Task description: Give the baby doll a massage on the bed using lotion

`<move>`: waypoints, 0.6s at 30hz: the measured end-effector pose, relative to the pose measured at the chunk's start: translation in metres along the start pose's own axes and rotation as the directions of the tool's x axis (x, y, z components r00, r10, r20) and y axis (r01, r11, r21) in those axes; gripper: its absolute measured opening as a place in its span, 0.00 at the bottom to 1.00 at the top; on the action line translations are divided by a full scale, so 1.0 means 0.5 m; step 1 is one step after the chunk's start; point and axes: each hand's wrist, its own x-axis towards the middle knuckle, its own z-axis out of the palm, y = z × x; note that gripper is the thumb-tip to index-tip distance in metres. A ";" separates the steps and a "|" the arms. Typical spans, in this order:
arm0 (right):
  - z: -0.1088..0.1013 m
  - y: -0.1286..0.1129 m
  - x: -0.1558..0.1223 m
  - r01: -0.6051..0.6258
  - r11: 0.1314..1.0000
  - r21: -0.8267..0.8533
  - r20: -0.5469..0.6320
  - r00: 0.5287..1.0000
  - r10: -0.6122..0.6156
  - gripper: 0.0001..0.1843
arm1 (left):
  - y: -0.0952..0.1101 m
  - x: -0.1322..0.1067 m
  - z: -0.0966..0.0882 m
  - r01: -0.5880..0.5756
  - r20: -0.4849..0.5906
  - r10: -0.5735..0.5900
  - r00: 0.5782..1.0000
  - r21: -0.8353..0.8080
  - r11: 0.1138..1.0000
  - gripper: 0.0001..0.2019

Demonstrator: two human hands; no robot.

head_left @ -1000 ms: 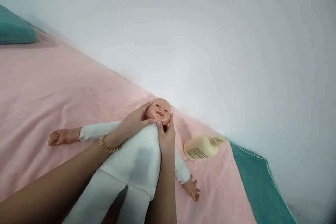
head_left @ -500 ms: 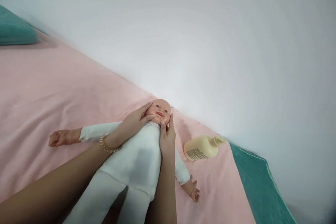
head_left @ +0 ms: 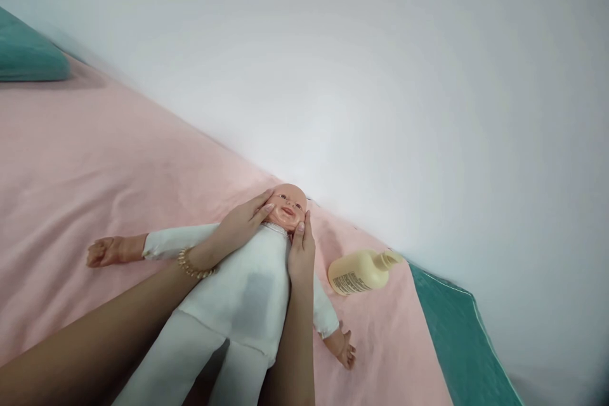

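Observation:
A baby doll [head_left: 257,282] with a white cloth body lies on its back, arms spread to both sides. My left hand [head_left: 245,222], with a beaded bracelet [head_left: 194,264] at the wrist, cups the side of the doll's head, its thumb on the cheek. On the opposite side, my right hand [head_left: 302,250] holds the head with thumb and fingers along the cheek and jaw. The fingers behind the head are partly hidden. To the right of my right hand, a pale yellow pump bottle [head_left: 359,271] with printed text stands on the pink sheet [head_left: 143,165].
A white wall [head_left: 361,89] borders the far edge of the pink sheet. Green cloth [head_left: 469,330] shows at the right end, and a green padded piece [head_left: 31,54] rests at the upper left.
My thumbs have shifted slightly upward on the doll's cheeks. The whole view has drifted a little, so the bottle appears slightly further left. Both hands remain on the head.

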 end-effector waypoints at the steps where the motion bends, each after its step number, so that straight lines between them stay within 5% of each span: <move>1: 0.000 0.000 0.000 -0.003 1.000 -0.001 -0.002 1.000 0.003 0.44 | 0.004 -0.001 -0.001 0.006 0.001 -0.006 1.000 -0.002 1.000 0.33; 10: -0.017 -0.022 -0.008 -0.055 0.996 -0.065 -0.058 0.997 0.051 0.35 | 0.018 -0.006 -0.014 0.009 -0.005 -0.009 1.000 0.011 1.000 0.37; 14: -0.080 -0.103 -0.049 0.023 0.986 -0.166 -0.140 0.989 -0.047 0.27 | 0.068 -0.026 -0.032 -0.009 -0.103 0.000 0.995 -0.080 0.997 0.36; 18: -0.176 -0.173 -0.106 0.100 0.993 -0.063 -0.392 0.913 -0.117 0.23 | 0.156 -0.079 -0.037 -0.136 -0.017 0.136 0.991 -0.273 0.952 0.32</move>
